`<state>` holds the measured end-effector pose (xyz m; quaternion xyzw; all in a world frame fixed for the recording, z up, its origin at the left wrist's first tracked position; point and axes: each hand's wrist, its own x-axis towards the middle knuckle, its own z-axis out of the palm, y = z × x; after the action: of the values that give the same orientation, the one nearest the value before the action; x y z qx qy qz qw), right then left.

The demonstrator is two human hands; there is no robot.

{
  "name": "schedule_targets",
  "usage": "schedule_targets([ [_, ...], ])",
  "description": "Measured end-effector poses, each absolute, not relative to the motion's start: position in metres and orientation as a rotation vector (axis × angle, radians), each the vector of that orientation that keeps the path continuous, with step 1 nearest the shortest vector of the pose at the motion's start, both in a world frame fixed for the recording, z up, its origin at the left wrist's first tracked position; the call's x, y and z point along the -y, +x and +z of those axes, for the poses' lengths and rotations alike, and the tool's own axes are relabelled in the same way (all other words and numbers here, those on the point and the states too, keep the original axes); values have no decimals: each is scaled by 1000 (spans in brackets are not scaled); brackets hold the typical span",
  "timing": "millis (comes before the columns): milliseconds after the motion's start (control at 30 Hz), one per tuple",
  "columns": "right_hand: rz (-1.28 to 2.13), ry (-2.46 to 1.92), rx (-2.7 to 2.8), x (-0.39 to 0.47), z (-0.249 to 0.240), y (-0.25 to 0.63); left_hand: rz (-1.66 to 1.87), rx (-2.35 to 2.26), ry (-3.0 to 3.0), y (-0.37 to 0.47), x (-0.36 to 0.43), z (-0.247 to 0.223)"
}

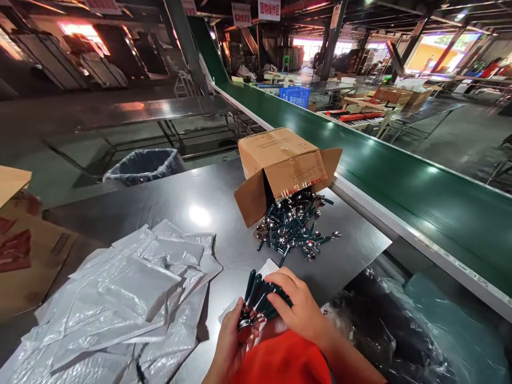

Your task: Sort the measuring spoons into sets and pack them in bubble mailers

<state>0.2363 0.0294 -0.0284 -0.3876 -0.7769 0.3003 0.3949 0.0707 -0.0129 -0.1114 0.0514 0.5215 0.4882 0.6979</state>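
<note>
Low in the middle of the head view, my left hand (236, 336) is wrapped round a bunch of dark-handled spoons (256, 293), their metal bowls by its palm. My right hand (294, 304) rests on the handles of the same bunch, fingers bent over them. Under the bunch lies a white sheet or packet (270, 268). Beyond my hands, a heap of loose spoons (292, 224) spills from an open cardboard box (280, 154) tipped on its side.
White padded mailers (132, 288) are piled on the metal table (160, 205) at the left. A green conveyor belt (384, 160) runs beyond its right side. A lined bin (144, 166) stands behind, and plastic bags (400, 320) lie at the lower right.
</note>
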Motion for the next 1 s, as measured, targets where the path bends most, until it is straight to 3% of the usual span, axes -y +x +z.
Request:
schedule_targets([
  [1000, 642, -1154, 1933, -32, -57, 242, 1027, -1213, 358, 69, 18, -104],
])
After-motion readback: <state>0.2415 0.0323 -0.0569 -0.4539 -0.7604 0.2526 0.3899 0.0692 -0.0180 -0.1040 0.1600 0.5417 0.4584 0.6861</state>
